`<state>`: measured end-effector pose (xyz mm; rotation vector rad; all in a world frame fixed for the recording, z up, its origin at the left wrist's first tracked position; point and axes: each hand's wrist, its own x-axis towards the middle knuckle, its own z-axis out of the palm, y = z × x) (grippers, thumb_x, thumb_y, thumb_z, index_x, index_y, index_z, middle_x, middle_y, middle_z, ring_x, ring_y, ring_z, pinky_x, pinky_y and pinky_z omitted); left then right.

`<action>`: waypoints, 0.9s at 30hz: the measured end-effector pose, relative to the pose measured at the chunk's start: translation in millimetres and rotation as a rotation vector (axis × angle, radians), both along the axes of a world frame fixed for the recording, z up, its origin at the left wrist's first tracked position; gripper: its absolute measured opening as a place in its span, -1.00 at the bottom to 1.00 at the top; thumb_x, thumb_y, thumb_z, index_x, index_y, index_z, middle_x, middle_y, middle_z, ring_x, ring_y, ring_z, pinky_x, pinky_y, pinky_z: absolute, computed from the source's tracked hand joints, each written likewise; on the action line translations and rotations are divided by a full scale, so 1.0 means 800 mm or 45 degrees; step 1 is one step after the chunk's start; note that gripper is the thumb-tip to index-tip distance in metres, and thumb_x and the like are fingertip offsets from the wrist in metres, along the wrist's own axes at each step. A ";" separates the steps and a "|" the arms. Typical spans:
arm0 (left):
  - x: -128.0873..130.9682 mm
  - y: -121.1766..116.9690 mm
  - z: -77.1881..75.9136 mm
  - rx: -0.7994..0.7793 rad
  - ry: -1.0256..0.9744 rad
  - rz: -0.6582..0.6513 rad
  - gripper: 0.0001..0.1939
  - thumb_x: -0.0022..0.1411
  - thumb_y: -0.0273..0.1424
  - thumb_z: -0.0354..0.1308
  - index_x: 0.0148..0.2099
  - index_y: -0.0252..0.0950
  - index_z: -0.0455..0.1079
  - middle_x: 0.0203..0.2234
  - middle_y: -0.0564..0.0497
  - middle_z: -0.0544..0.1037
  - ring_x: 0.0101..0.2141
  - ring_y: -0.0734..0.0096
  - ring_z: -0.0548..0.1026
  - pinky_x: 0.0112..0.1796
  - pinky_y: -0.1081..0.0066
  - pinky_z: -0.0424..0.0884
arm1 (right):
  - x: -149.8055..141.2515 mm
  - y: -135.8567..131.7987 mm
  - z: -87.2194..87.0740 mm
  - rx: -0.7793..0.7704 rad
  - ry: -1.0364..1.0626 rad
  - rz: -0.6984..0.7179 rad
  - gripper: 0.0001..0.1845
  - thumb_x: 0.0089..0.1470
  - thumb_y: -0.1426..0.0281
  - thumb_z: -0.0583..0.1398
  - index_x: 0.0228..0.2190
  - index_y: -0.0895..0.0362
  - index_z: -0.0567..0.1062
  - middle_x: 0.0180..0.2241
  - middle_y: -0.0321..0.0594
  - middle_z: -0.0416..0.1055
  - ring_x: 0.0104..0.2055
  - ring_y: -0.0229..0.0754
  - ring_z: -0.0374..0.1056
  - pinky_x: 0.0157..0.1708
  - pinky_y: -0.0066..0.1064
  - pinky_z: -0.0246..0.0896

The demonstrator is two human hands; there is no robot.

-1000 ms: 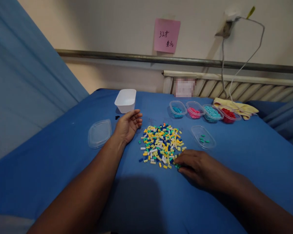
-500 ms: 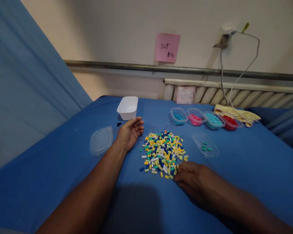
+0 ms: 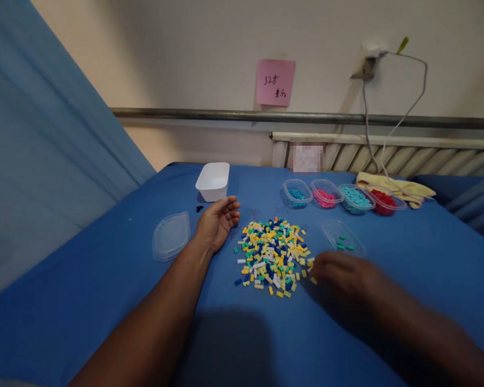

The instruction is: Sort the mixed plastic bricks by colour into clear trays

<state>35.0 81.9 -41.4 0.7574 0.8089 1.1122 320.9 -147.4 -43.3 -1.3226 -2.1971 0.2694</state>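
A pile of small mixed building bricks (image 3: pixel 272 252) in yellow, white, green and dark blue lies on the blue sheet. My left hand (image 3: pixel 220 223) rests on its side left of the pile, fingers loosely curled and apart, holding nothing. At the pile's right edge, my right hand (image 3: pixel 342 274) is raised a little with its fingers pressed together; whatever they pinch is hidden. A few yellow bricks lie by its fingertips. Just beyond that hand, a clear plastic lid (image 3: pixel 331 229) carries several green bricks (image 3: pixel 350 248).
Clear tubs hold blue bricks (image 3: pixel 296 197), pink bricks (image 3: pixel 326 199), turquoise bricks (image 3: pixel 355 198) and red bricks (image 3: pixel 382 200). A white tub (image 3: pixel 212 191) stands behind my left hand, near small black pieces (image 3: pixel 199 208). Left lies another clear lid (image 3: pixel 171 236); back right, a yellow cloth (image 3: pixel 407 189).
My right hand has lifted from the pile's lower right edge and moved up and right, towards the lid with green bricks. My left hand has stayed in place.
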 end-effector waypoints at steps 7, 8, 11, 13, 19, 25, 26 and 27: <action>0.002 -0.001 0.000 0.033 0.033 -0.020 -0.82 0.36 -0.37 0.27 -0.12 -0.40 0.59 -0.37 -0.06 0.66 -0.47 0.46 0.57 -0.42 0.47 0.49 | 0.122 0.038 -0.032 0.152 -0.175 -0.434 -0.75 0.42 0.31 0.16 -0.12 0.06 0.65 -0.12 -0.08 0.67 -0.12 0.05 0.62 -0.09 -0.11 0.54; 0.003 -0.001 0.000 0.034 0.037 -0.020 -0.82 0.36 -0.37 0.26 -0.12 -0.40 0.59 -0.37 -0.06 0.66 -0.48 0.46 0.56 -0.43 0.47 0.49 | 0.126 0.039 -0.034 0.137 -0.181 -0.425 -0.74 0.43 0.31 0.15 -0.11 0.06 0.65 -0.11 -0.09 0.67 -0.11 0.04 0.63 -0.09 -0.11 0.55; 0.004 -0.001 -0.001 0.047 0.045 -0.021 -0.82 0.34 -0.36 0.28 -0.13 -0.39 0.59 -0.37 -0.05 0.66 -0.47 0.47 0.56 -0.43 0.47 0.47 | 0.107 0.035 -0.032 0.201 -0.158 -0.402 -0.76 0.44 0.32 0.17 -0.08 0.06 0.65 -0.07 -0.07 0.68 -0.07 0.05 0.63 -0.04 -0.11 0.55; 0.005 -0.001 -0.003 0.069 0.057 -0.029 -0.82 0.32 -0.35 0.31 -0.13 -0.38 0.59 -0.36 -0.05 0.66 -0.47 0.47 0.55 -0.42 0.47 0.47 | 0.071 0.032 -0.024 0.254 -0.105 -0.340 -0.78 0.44 0.35 0.19 -0.06 0.07 0.65 -0.07 -0.07 0.68 -0.06 0.03 0.62 -0.02 -0.13 0.55; 0.007 -0.002 -0.004 0.116 0.078 -0.067 -0.79 0.28 -0.34 0.34 -0.11 -0.37 0.58 -0.35 -0.05 0.65 -0.46 0.47 0.54 -0.41 0.46 0.46 | -0.040 0.036 -0.011 0.178 -0.008 0.263 -0.73 0.47 0.49 0.15 0.01 0.09 0.65 0.03 -0.07 0.65 0.04 -0.08 0.58 0.07 -0.21 0.53; 0.009 -0.005 -0.004 0.128 0.076 -0.086 -0.80 0.29 -0.34 0.33 -0.12 -0.37 0.58 -0.35 -0.05 0.65 -0.46 0.47 0.54 -0.42 0.47 0.44 | -0.021 0.031 -0.015 0.036 -0.019 0.192 -0.76 0.47 0.46 0.15 -0.08 0.11 0.65 -0.14 -0.07 0.67 -0.11 -0.09 0.59 -0.08 -0.24 0.54; 0.010 -0.005 -0.004 0.133 0.080 -0.087 -0.80 0.29 -0.34 0.33 -0.12 -0.37 0.58 -0.35 -0.06 0.65 -0.46 0.46 0.54 -0.42 0.46 0.44 | -0.014 0.029 -0.015 0.043 0.014 0.163 -0.77 0.46 0.46 0.16 -0.06 0.10 0.64 -0.14 -0.07 0.67 -0.11 -0.08 0.59 -0.08 -0.24 0.54; 0.011 -0.005 -0.005 0.141 0.086 -0.089 -0.80 0.28 -0.34 0.34 -0.12 -0.37 0.58 -0.35 -0.06 0.65 -0.46 0.46 0.54 -0.42 0.46 0.43 | -0.009 0.027 -0.015 0.055 0.049 0.127 -0.76 0.45 0.47 0.16 -0.02 0.08 0.63 -0.12 -0.07 0.67 -0.10 -0.08 0.60 -0.08 -0.23 0.55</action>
